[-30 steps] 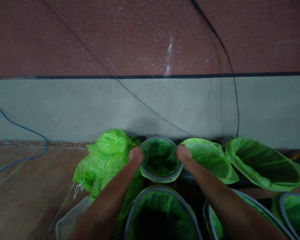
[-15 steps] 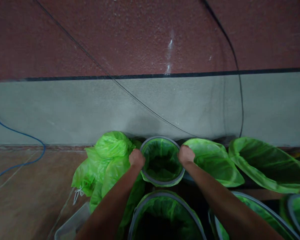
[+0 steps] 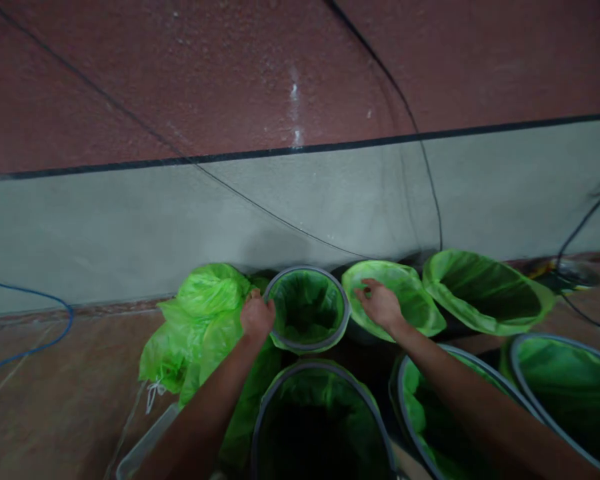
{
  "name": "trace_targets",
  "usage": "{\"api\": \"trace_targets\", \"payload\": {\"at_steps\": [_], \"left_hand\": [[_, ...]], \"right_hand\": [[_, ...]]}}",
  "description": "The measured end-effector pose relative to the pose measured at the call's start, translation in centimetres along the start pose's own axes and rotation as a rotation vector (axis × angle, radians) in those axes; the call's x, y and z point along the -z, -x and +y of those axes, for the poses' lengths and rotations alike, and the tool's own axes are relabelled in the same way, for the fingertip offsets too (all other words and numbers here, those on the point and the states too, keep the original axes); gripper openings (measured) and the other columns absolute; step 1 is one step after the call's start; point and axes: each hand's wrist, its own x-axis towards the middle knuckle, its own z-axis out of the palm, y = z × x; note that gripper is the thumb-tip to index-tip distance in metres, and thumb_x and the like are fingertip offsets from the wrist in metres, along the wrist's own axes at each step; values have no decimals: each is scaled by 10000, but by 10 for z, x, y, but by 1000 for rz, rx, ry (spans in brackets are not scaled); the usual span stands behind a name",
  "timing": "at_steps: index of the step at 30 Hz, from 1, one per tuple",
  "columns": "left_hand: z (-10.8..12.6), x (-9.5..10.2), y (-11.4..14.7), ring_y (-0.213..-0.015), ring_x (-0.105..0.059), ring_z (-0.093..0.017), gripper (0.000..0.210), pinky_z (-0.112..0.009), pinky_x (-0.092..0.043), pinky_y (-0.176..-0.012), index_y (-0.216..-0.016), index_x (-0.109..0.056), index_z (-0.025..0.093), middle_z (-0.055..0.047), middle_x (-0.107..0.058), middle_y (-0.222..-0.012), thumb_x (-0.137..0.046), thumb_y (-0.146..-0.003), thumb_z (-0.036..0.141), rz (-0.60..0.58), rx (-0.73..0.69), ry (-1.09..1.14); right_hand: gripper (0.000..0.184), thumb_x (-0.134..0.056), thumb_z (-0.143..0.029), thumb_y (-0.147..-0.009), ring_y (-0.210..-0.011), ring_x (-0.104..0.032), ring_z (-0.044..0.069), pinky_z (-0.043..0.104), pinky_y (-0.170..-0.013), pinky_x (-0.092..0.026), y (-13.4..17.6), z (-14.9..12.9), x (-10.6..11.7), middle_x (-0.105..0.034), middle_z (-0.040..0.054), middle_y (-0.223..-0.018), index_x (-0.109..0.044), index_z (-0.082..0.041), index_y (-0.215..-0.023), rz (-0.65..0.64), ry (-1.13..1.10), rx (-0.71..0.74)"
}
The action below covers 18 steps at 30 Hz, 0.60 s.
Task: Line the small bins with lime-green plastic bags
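A round bin with a grey rim ring (image 3: 307,348) stands by the wall, lined with a green plastic bag. Just off its left edge is my left hand (image 3: 257,315), thumb and fingers apart, nothing visible in it. My right hand (image 3: 381,305) hovers over the neighbouring bin's green liner (image 3: 413,300), fingers loosely spread and holding nothing. That liner is folded over its bin's mouth, with no grey ring showing. Further right, another bin has a similar green liner (image 3: 480,293). Nearer to me stands a larger bin with a grey ring (image 3: 266,407).
Filled green bags (image 3: 205,313) lie left of the bins, beside a whitish container (image 3: 147,437). More ringed bins (image 3: 545,347) stand at right. A blue cable (image 3: 55,300) lies on the floor, and black cables (image 3: 405,100) hang along the wall (image 3: 130,233).
Both hands have let go of the ringed bin's rim and opened. The right hand has shifted right, over the neighbouring liner. My view has turned to the right.
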Motion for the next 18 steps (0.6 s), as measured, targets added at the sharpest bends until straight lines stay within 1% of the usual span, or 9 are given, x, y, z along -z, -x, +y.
{"api": "trace_targets", "payload": {"at_steps": [1, 3, 5, 6, 9, 11, 14, 16, 18], "left_hand": [[11, 2, 14, -1069, -629, -207, 372, -276, -459, -891, -1240, -501, 130, -126, -659, -1164, -462, -903, 284, 4, -86, 39], [40, -2, 53, -1013, -640, -167, 307, -247, -447, -904, -1186, -552, 180, -72, -686, -1095, -434, -914, 259, -74, -321, 139], [74, -16, 99, -938, -654, -152, 256, -234, -461, -871, -1104, -603, 222, -39, -704, -1015, -452, -906, 283, -263, -584, 212], [91, -27, 121, -941, -652, -161, 252, -242, -467, -866, -1090, -613, 228, -40, -705, -1007, -473, -894, 301, -330, -660, 220], [136, -61, 173, -1039, -631, -240, 346, -319, -472, -913, -1118, -611, 138, -127, -680, -1092, -542, -847, 343, -428, -675, 91], [157, -79, 189, -1054, -631, -264, 327, -336, -479, -914, -1082, -623, 102, -155, -685, -1064, -556, -836, 306, -466, -642, -18], [177, -92, 194, -1041, -650, -251, 271, -324, -494, -886, -1067, -631, 100, -163, -696, -1032, -476, -852, 154, -471, -577, -136], [186, -92, 194, -1038, -657, -242, 310, -310, -505, -862, -1092, -625, 102, -168, -698, -1040, -440, -843, 84, -463, -511, -183], [192, -91, 194, -1049, -657, -245, 321, -301, -514, -848, -1115, -615, 97, -178, -695, -1057, -469, -830, 77, -465, -437, -210]], "right_hand": [[444, -457, -398, -915, -996, -654, 224, 280, -863, -467, 16, 22, 10, -682, 118, -1121, -543, -131, -1260, 25, -28, 3], [435, -471, -404, -901, -972, -661, 235, 297, -855, -477, 58, 77, 28, -678, 122, -1127, -562, -134, -1230, 84, -24, -41], [434, -451, -403, -901, -995, -659, 266, 333, -841, -490, 110, 139, 38, -667, 134, -1144, -553, -147, -1236, 149, 58, -198], [437, -429, -406, -906, -983, -665, 284, 354, -813, -500, 137, 169, 40, -663, 147, -1146, -552, -152, -1240, 140, 114, -286], [480, -425, -402, -896, -952, -679, 328, 394, -775, -516, 202, 234, 35, -667, 225, -1087, -556, -81, -1228, 26, 200, -550], [426, -411, -361, -900, -952, -686, 317, 379, -760, -522, 223, 253, 27, -680, 227, -1070, -595, -88, -1171, -59, 172, -589], [325, -390, -238, -893, -934, -698, 293, 350, -736, -525, 225, 256, 22, -712, 190, -1017, -670, -127, -1014, -155, 114, -600], [316, -390, -172, -867, -911, -702, 308, 365, -726, -528, 218, 250, 23, -715, 209, -995, -685, -102, -955, -152, 104, -621], [309, -405, -139, -836, -892, -703, 323, 381, -722, -534, 213, 247, 24, -709, 236, -987, -686, -72, -945, -109, 86, -633]]}}
